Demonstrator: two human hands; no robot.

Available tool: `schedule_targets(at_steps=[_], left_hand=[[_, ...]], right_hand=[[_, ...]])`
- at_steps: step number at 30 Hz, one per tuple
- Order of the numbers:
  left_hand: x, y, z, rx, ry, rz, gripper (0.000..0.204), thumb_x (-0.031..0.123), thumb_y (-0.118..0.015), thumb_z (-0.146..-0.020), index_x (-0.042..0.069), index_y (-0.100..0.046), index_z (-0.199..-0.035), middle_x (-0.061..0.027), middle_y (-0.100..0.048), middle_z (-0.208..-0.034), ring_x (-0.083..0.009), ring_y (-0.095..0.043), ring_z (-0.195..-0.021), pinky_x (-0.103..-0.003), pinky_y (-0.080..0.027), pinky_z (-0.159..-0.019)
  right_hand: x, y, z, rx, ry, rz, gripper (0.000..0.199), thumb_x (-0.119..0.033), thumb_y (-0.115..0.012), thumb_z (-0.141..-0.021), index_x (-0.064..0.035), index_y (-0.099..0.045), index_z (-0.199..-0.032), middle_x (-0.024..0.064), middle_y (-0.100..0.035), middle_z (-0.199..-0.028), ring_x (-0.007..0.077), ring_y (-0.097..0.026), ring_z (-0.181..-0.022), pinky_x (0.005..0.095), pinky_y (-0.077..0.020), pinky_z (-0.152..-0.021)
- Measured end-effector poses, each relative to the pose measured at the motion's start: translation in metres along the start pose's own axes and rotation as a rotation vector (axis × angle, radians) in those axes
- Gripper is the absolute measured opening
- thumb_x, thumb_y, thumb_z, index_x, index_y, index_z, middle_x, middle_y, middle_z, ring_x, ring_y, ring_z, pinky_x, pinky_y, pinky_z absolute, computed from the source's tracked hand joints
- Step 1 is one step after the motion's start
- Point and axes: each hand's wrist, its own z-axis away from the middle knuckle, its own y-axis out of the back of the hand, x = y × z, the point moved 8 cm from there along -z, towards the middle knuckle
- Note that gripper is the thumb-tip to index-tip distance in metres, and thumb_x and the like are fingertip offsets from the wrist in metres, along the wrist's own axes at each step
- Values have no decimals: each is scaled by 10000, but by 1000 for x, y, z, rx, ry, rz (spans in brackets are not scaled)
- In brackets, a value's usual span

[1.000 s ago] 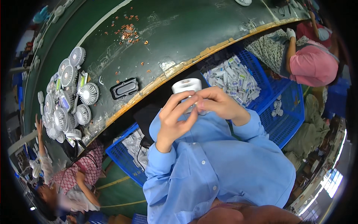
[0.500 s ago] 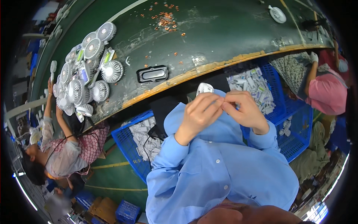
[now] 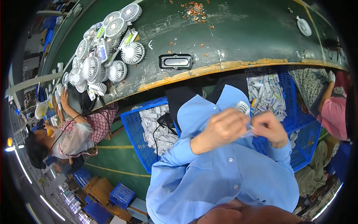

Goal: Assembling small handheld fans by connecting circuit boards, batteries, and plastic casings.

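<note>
In front of my chest, my left hand (image 3: 226, 125) is closed round a small white handheld fan, blurred by motion. The round slatted fan head (image 3: 242, 107) shows beyond its fingers; the rest is mostly covered by the hand. My right hand (image 3: 270, 127) is close beside it, thumb and fingers bent together in a pinch. Something small and whitish shows between the two hands, too smeared to name. On the green workbench (image 3: 238, 41) lies a black-rimmed oblong tray (image 3: 175, 61), near the front edge.
A heap of white handheld fans (image 3: 91, 68) covers the bench's left part; a single fan (image 3: 304, 26) lies far right. Copper-coloured rings (image 3: 195, 10) are scattered at the back. Blue crates (image 3: 140, 142) with white parts flank my lap. Co-workers sit left (image 3: 74, 138) and right (image 3: 333, 115).
My view has shifted, so bench and heap sit further right in the picture. Both hands have come lower, toward my chest, and moved slightly apart; the left is now blurred.
</note>
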Motion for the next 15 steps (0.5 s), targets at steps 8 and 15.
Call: schedule_targets(at_steps=[8,15], left_hand=[[-46,64,-8,117,258,540,168,-73,-684,-665,-20,-708,-822,-119,-692,-825,-191,-671,-749,-278,-524,-663],[-67,78,-18,422,181,1318,172,48,-659,-744,62,-654,-916,-93,-615,-761,-240,-578,-657,-344,-478,-555]], right_hand=[[163,158,61,433,-337,425,323,-306,-649,-802,4,-619,-716,114,-609,-685,293,-582,-655,346,-458,-669],[102,59,-13,404,81,-118,448,-265,-483,-958,-21,-440,-1331,132,-556,-1258,229,-550,-1132,346,-432,-946]])
